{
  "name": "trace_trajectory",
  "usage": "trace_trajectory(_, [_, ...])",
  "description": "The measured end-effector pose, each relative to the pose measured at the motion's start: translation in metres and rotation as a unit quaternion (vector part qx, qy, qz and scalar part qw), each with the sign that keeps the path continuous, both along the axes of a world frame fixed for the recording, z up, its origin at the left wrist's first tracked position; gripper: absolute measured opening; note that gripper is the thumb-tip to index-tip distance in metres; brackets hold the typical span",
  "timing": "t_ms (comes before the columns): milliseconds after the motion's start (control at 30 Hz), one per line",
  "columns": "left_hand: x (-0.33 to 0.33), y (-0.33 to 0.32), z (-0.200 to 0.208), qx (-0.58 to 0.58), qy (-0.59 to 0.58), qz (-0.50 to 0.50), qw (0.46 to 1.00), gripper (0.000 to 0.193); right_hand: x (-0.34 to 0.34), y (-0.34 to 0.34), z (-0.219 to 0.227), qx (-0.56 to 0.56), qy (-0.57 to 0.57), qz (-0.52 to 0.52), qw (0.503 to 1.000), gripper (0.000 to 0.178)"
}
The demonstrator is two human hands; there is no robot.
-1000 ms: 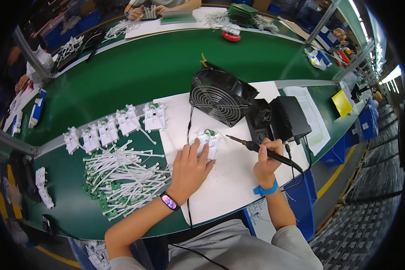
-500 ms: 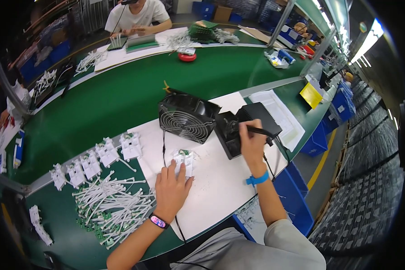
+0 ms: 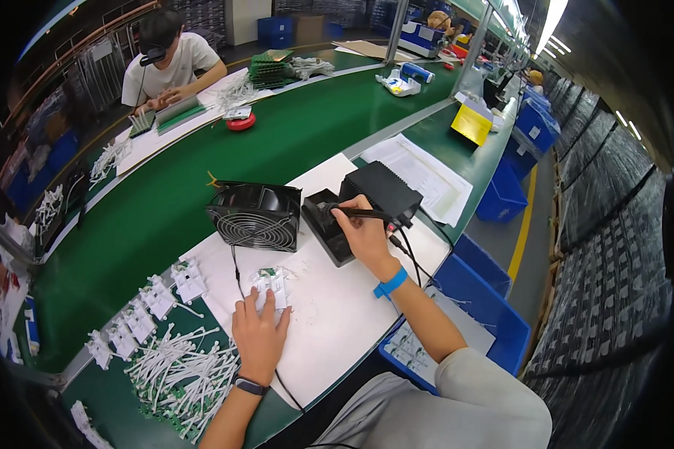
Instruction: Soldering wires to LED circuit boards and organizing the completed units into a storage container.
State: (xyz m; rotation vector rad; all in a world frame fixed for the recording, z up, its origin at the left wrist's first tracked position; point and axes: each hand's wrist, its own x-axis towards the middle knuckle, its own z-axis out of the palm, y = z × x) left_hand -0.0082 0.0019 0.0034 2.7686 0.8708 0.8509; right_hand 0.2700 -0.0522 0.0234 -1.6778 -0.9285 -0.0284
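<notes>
My left hand [image 3: 260,337] lies on the white board with its fingers stretched out. Its fingertips rest on a white plastic housing [image 3: 272,287] that has a small green circuit board at its top end. In my closed right hand [image 3: 365,233] is a black soldering iron [image 3: 367,214], its front end at the black iron stand [image 3: 340,248]. The tip is hidden there. Just left of the stand stands a black fan [image 3: 253,217] with a round wire guard. Behind my right hand sits a black ribbed box [image 3: 384,190].
Left of the white board [image 3: 329,329] lies a heap of white cables [image 3: 183,378], beside a row of white housings [image 3: 157,297]. Papers [image 3: 427,176] lie behind the ribbed box. Blue bins [image 3: 502,337] stand at right. Across the green belt [image 3: 157,194] a person [image 3: 176,71] works.
The view has swung right, so the bench appears farther left. My right hand stays at the stand with the soldering iron. My left fingers remain on the white housing.
</notes>
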Motion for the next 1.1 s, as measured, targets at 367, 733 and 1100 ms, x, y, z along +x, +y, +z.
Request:
trace_trajectory(367, [0.003, -0.004, 0.009, -0.098, -0.043, -0.054, 0.993, 0.045, -0.013, -0.02, -0.003, 0.031, 0.083, 0.006, 0.996, 0.053])
trace_trajectory(733, [-0.05, 0.005, 0.066, -0.131, -0.141, 0.033, 0.981, 0.053, -0.054, -0.093, -0.026, -0.117, 0.03, 0.054, 0.991, 0.036])
trace_trajectory(1100, [-0.372, 0.151, 0.01, 0.01, -0.076, 0.582, 0.81, 0.042, -0.039, -0.087, -0.045, -0.096, 0.093, 0.148, 0.98, 0.025])
